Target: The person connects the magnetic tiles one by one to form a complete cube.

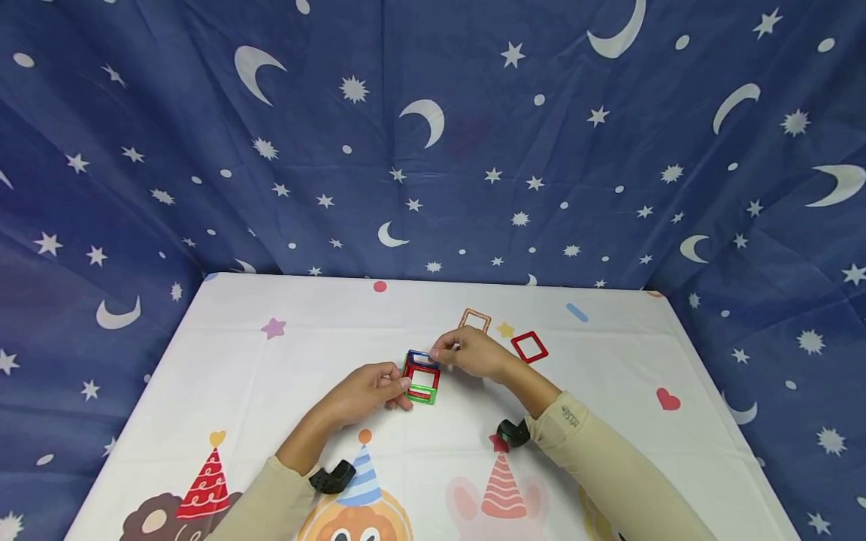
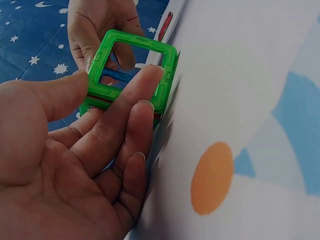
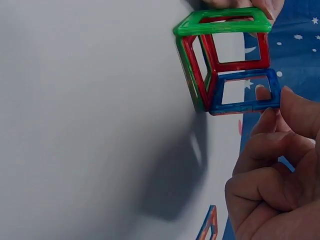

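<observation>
A small open box of square magnetic tiles, with a green tile (image 2: 142, 41), red tiles (image 3: 239, 65) and a blue tile (image 3: 240, 107), stands on the white table. My left hand (image 1: 370, 392) holds the box at its left and near side; thumb and index finger pinch the green tile in the left wrist view. On the far right side, my right hand (image 1: 473, 352) pinches the blue tile's edge between thumb and fingertips. That blue tile touches the red ones in the right wrist view.
Behind the right hand lies an orange tile (image 1: 479, 312), partly covered by it. A loose red tile (image 1: 540, 341) lies to the right of it. The tablecloth (image 1: 325, 315) carries printed shapes and party figures, and a blue star-patterned curtain (image 1: 460, 225) hangs behind the table.
</observation>
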{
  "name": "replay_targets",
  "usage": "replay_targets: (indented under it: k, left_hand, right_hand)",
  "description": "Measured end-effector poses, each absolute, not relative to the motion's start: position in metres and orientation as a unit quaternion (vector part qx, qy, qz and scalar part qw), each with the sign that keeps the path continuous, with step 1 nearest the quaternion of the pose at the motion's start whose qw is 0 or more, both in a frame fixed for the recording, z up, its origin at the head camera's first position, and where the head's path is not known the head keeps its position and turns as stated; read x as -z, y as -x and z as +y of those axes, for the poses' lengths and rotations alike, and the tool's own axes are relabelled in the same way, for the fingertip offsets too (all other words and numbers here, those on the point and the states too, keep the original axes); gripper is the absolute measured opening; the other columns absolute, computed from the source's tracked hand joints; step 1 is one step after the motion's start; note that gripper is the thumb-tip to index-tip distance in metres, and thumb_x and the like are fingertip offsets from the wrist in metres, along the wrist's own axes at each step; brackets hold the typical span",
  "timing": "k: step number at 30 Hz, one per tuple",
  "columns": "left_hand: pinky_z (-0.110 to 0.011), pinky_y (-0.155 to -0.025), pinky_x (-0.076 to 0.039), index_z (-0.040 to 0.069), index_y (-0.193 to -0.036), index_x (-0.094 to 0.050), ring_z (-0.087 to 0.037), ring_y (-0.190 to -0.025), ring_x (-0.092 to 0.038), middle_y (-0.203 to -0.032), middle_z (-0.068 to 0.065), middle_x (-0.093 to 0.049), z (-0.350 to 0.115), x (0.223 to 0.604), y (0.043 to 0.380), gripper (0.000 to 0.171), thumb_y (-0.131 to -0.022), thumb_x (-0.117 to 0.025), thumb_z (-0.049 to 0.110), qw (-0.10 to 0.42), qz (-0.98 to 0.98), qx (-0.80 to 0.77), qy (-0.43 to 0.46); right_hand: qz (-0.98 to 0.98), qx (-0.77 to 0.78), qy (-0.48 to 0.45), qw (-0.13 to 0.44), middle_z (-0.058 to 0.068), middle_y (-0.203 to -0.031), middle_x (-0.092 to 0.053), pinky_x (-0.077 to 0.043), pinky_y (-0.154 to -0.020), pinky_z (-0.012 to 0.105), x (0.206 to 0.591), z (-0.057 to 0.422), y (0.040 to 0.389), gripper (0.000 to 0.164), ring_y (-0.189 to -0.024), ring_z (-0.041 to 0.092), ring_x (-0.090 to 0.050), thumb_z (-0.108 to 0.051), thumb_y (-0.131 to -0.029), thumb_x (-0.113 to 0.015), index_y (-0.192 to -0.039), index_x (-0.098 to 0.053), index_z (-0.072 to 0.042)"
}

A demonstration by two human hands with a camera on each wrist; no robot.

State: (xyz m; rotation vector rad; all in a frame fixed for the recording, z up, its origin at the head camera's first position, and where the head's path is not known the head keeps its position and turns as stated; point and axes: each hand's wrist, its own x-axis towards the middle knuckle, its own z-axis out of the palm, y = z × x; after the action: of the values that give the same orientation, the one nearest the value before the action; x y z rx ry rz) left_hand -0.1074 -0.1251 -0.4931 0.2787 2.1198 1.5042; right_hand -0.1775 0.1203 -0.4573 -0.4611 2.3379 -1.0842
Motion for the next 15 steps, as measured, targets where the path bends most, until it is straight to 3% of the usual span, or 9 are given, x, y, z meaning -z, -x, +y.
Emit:
replay_targets:
  k: [15]
  left_hand:
    - [-0.028,-0.072,-0.044,0.009,-0.098,-0.064,-0.020,-0.077,-0.061,-0.088,-0.003,-0.079,-0.124,0.493,0.108,0.033,-0.102,-0.061,0.042,0.254,0.792,-0.547,-0.095]
  right_hand:
    - [0.851,0.406,0.182,0.277,-0.001,-0.088,-0.063,-0.044,-0.069,0.031,0.468,0.127,0.179,0.020,-0.078,0.016,-0.053,-0.031,-0.100,-0.066,-0.101,-0.078,-0.014]
